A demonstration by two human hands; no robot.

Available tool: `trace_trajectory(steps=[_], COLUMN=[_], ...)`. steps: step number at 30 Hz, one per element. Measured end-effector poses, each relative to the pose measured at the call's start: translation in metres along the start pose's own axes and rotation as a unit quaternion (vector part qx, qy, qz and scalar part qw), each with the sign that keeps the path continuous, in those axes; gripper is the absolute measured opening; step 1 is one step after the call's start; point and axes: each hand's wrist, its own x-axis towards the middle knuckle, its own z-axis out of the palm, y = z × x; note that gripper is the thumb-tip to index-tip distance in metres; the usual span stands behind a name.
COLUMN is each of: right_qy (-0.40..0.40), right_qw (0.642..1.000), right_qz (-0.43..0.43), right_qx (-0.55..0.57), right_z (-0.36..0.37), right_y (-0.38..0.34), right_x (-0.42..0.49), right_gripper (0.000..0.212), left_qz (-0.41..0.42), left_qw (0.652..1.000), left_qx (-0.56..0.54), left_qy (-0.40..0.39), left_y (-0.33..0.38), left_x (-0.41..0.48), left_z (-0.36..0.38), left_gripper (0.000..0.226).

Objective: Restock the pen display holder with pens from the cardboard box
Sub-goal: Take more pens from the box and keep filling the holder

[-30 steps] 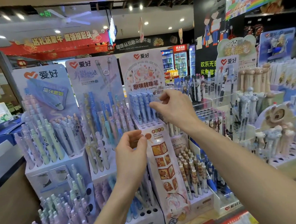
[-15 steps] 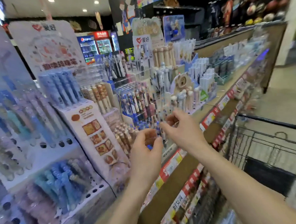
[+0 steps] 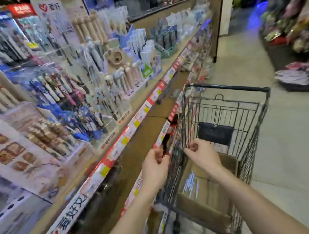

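A brown cardboard box (image 3: 208, 208) sits in the black wire shopping cart (image 3: 227, 87). Several pale blue pens (image 3: 190, 184) lie inside the box. My left hand (image 3: 155, 168) hovers by the cart's left rim, fingers curled to the thumb, with nothing visible in it. Just above the box's far end, my right hand (image 3: 202, 155) is also curled and looks empty. The white pen display holder (image 3: 12, 154) with food pictures stands on the shelf at the far left, blurred.
Many other pen displays (image 3: 112, 86) crowd the shelf top. The shelf edge (image 3: 132, 125) carries red and white price labels and runs diagonally beside the cart. Open floor (image 3: 286, 145) lies to the right, with goods piled at the far right.
My view has swung right, from the displays to the cart. Both hands have left the holder and come down over the box.
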Motion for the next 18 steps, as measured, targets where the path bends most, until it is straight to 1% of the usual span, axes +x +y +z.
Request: trace_trajectory(steps=[5,7,11,14,18], right_qy=[-0.063,-0.081,-0.117,-0.128,-0.152], right_qw=[0.995,0.99,0.976,0.964,0.947], right_qz=[0.077,0.111,0.182,0.231,0.282], right_qx=[-0.023,-0.024,-0.015,0.006,0.032], right_z=[0.026,0.043,0.084,0.121,0.178], right_y=[0.096,0.134,0.196,0.232,0.273], right_x=[0.029,0.043,0.066,0.081,0.096], right_gripper=[0.019,0.022,0.025,0.031,0.032], left_qz=[-0.077,-0.108,-0.148,-0.191,-0.217], left_qw=[0.995,0.991,0.981,0.965,0.951], left_qx=[0.019,0.025,0.062,0.091,0.129], left_qy=[-0.062,-0.082,-0.106,-0.153,-0.181], left_y=[-0.04,-0.059,-0.102,-0.142,-0.205], left_x=[0.02,0.031,0.051,0.064,0.084], left_z=[0.08,0.112,0.176,0.225,0.284], left_gripper=[0.016,0.014,0.025,0.031,0.037])
